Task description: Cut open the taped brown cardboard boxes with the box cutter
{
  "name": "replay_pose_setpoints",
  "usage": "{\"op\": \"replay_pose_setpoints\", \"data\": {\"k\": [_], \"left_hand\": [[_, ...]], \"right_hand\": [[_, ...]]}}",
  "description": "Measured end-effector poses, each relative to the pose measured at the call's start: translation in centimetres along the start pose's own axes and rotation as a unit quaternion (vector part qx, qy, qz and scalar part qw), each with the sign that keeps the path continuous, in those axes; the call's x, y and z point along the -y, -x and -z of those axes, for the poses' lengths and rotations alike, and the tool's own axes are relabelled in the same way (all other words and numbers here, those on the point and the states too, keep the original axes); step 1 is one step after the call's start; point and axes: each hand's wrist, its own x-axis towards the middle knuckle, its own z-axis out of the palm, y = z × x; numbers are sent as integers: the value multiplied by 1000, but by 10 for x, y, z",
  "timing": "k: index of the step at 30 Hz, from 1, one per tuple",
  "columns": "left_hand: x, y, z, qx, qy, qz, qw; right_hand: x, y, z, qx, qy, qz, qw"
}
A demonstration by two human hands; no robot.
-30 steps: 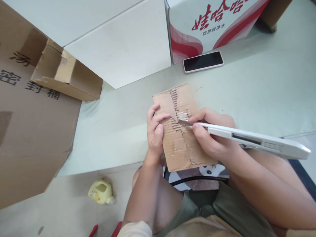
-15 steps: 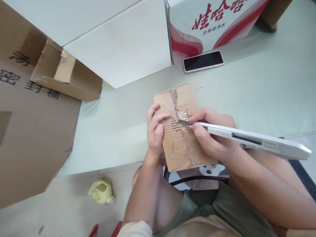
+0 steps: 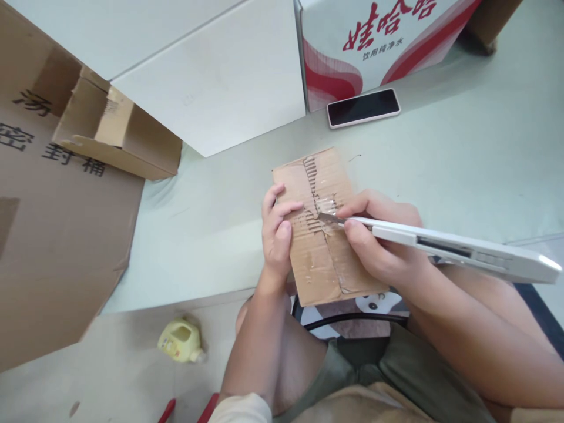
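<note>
A small cardboard box (image 3: pixel 315 264) with torn, corrugated patches and bits of clear tape along its seam lies at the table's front edge. My left hand (image 3: pixel 277 232) grips its left side, fingertips resting on the top face. Between the thumb and fingers of my right hand (image 3: pixel 383 235) is a white utility knife (image 3: pixel 458 247), its handle pointing right. The blade's tip touches the torn seam near the middle of the box.
A phone (image 3: pixel 363 108) lies behind the box, before a red-and-white carton (image 3: pixel 330 64). A white box (image 3: pixel 220 82) stands back left, beside an open cardboard box (image 3: pixel 150 147) and a large carton (image 3: pixel 66 223). On the floor are a yellow jug (image 3: pixel 180 341) and red handles.
The knife's handle end has shifted slightly to the right. Both hands and the cardboard box look almost unmoved.
</note>
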Motion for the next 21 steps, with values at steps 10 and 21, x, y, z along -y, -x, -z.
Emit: {"op": "replay_pose_setpoints", "data": {"k": [10, 21], "left_hand": [[0, 0, 1, 1, -25, 10, 1000], [-1, 0, 1, 6, -19, 13, 1000]], "right_hand": [[0, 0, 0, -4, -1, -5, 1000], [0, 1, -1, -7, -16, -9, 1000]]}}
